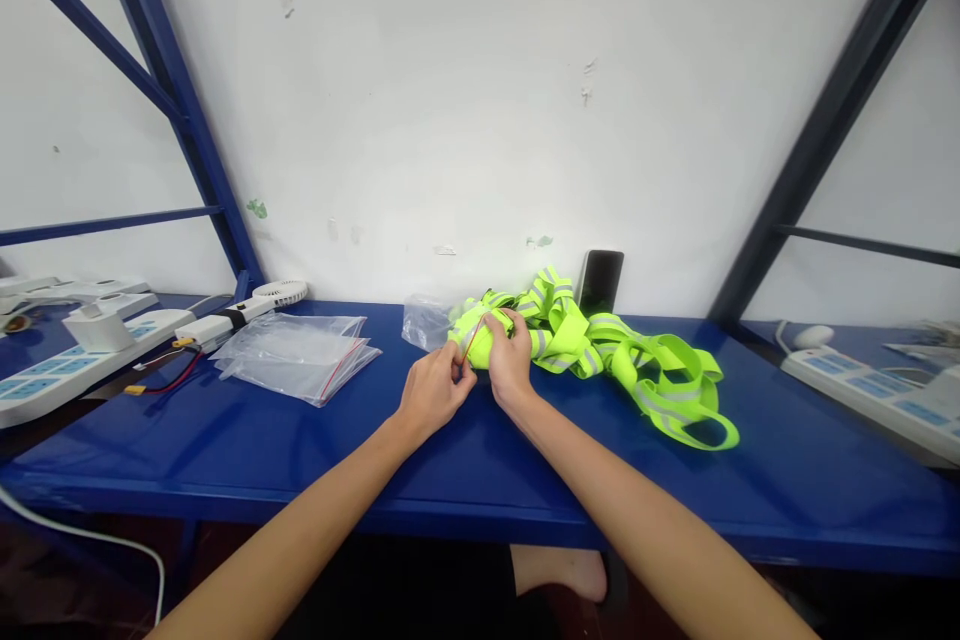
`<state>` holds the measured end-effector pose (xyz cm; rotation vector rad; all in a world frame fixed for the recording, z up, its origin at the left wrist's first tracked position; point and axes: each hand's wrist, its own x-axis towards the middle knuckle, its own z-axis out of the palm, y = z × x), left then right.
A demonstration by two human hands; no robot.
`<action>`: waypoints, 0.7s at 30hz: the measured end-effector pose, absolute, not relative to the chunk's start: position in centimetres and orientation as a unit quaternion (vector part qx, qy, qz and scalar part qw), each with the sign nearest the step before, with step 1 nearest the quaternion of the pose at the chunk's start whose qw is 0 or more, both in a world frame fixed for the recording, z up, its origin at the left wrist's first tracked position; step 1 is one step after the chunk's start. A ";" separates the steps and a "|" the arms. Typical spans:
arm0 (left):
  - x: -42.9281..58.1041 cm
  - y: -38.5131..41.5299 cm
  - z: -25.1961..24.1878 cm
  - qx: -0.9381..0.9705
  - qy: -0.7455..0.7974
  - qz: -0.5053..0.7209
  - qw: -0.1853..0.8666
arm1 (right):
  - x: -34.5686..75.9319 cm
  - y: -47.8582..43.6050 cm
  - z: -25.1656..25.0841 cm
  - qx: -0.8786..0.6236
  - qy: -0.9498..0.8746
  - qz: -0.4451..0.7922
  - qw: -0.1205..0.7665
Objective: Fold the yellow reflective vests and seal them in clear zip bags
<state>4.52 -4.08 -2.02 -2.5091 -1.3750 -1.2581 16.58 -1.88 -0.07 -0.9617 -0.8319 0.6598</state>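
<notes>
- Left of my left hand: a stack of clear zip bags [296, 357] lies flat on the blue bench [480, 510], and a crumpled clear bag [425, 323] sits just ahead of the hand.
- Left hand [433, 390]: nearly closed, apparently pinching a thin red rubber band [466, 340]. Risk: a small pinch on a taut band could slip, letting it snap away.
- Right hand [510, 357]: fingers curled, pressing down on a folded yellow reflective vest [480, 332] between both hands. Risk: slack pressure could let the fold spring open.
- Right of my right hand: loose reflective straps [660, 390] sprawl across the bench, and a phone [600, 282] stands behind them against the wall. Risk: a hard tug could drag the straps and topple it.
</notes>
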 end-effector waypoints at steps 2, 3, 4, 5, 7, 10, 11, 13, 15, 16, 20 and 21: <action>4.5 -4.0 -2.0 -0.814 -0.422 -0.399 -0.007 | 16.8 -1.6 -0.2 -0.440 -0.357 0.328 0.756; 4.5 -3.9 -2.0 -0.818 -0.415 -0.397 -0.016 | 16.8 -1.6 -0.2 -0.439 -0.347 0.341 0.756; 4.5 -3.9 -2.0 -0.822 -0.410 -0.395 -0.024 | 16.9 -1.5 -0.2 -0.439 -0.339 0.349 0.756; 4.5 -4.0 -2.0 -0.823 -0.408 -0.393 -0.030 | 16.9 -1.5 -0.2 -0.439 -0.336 0.350 0.756; 4.7 -4.1 -2.0 -0.826 -0.406 -0.389 -0.040 | 16.8 -1.7 -0.3 -0.442 -0.346 0.331 0.759; 4.9 -4.3 -2.0 -0.827 -0.402 -0.390 -0.042 | 16.5 -2.0 -0.4 -0.446 -0.388 0.262 0.763; 5.0 -4.4 -2.0 -0.828 -0.398 -0.393 -0.038 | 16.4 -2.2 -0.4 -0.445 -0.404 0.241 0.762; 4.9 -4.4 -2.0 -0.830 -0.387 -0.400 -0.026 | 16.3 -2.4 -0.4 -0.442 -0.428 0.215 0.758; 4.7 -4.3 -2.0 -0.836 -0.375 -0.400 -0.014 | 16.5 -2.7 -0.2 -0.441 -0.446 0.203 0.752; 4.4 -4.2 -1.9 -0.842 -0.367 -0.395 -0.005 | 16.7 -2.8 -0.1 -0.440 -0.458 0.194 0.748; 3.2 -3.9 -1.5 -0.879 -0.309 -0.350 0.097 | 17.7 -2.9 0.5 -0.423 -0.517 0.165 0.725; 2.9 -3.8 -1.4 -0.880 -0.302 -0.342 0.133 | 17.9 -2.8 0.5 -0.422 -0.527 0.165 0.719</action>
